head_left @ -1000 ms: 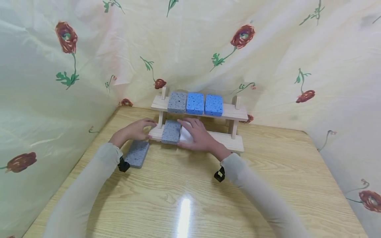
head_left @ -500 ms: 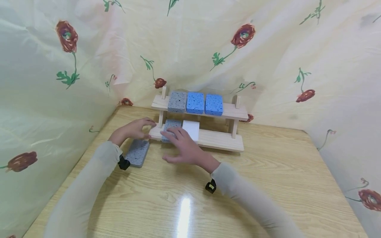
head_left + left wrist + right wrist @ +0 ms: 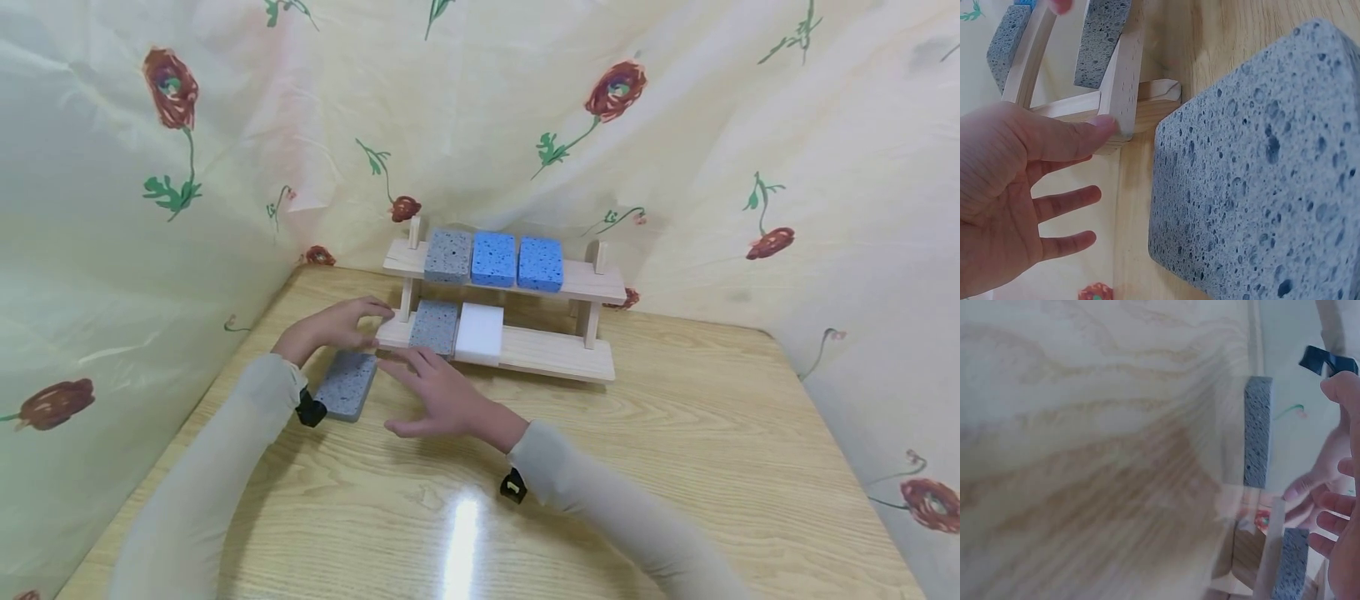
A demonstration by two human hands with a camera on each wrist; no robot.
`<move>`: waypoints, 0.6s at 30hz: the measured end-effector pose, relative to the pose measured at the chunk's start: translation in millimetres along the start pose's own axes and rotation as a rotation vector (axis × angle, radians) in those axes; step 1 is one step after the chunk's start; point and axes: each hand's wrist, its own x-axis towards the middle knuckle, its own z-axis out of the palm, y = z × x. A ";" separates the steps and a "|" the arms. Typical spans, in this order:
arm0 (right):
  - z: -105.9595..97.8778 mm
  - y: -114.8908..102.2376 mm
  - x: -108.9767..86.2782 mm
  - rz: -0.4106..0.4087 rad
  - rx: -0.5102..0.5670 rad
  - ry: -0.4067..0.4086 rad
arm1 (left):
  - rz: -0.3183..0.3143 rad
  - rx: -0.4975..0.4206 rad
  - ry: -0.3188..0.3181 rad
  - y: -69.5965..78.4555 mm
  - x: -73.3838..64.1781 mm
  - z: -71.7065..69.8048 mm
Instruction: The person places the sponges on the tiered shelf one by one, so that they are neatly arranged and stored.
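Observation:
My left hand (image 3: 336,325) holds the left end of the lower board of a two-tier wooden shelf (image 3: 558,354). In the left wrist view its thumb lies on the board's corner, while the other fingers reach past the end. Just in front of the shelf, my right hand (image 3: 442,398) hovers over the table, fingers spread, holding nothing. Between the two hands lies a loose grey speckled sponge (image 3: 347,385) on the table. The lower board bears another grey sponge (image 3: 435,325), partly behind my right fingertips, and a white sponge (image 3: 480,331) beside it.
Along the upper board stand a grey sponge (image 3: 448,256) and two blue sponges, the nearer-to-middle blue sponge (image 3: 493,258) and the right-hand blue sponge (image 3: 540,263). A wood-grain table (image 3: 675,467) carries everything. Flower-patterned cloth (image 3: 480,108) hangs behind and at both sides.
My right hand has left the white sponge, moving left and toward me, and the white sponge now shows uncovered on the lower board. The left hand stays at the shelf end.

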 end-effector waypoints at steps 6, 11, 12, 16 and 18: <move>8.8 -4.7 6.5 0.013 -0.004 -0.060 | 0.002 0.004 -0.008 0.1 0.0 -1.0; 15.2 -5.7 11.3 0.040 0.012 -0.113 | 0.009 0.015 -0.008 0.5 0.4 -1.0; 16.1 -6.1 12.3 0.042 0.011 -0.119 | 0.012 0.018 -0.007 0.7 0.4 -1.0; 20.4 -6.5 16.1 0.056 0.006 -0.140 | 0.007 0.020 -0.010 0.9 0.1 -1.1; 23.1 -6.0 18.4 0.064 -0.010 -0.145 | 0.008 0.023 -0.010 0.9 -0.3 -1.3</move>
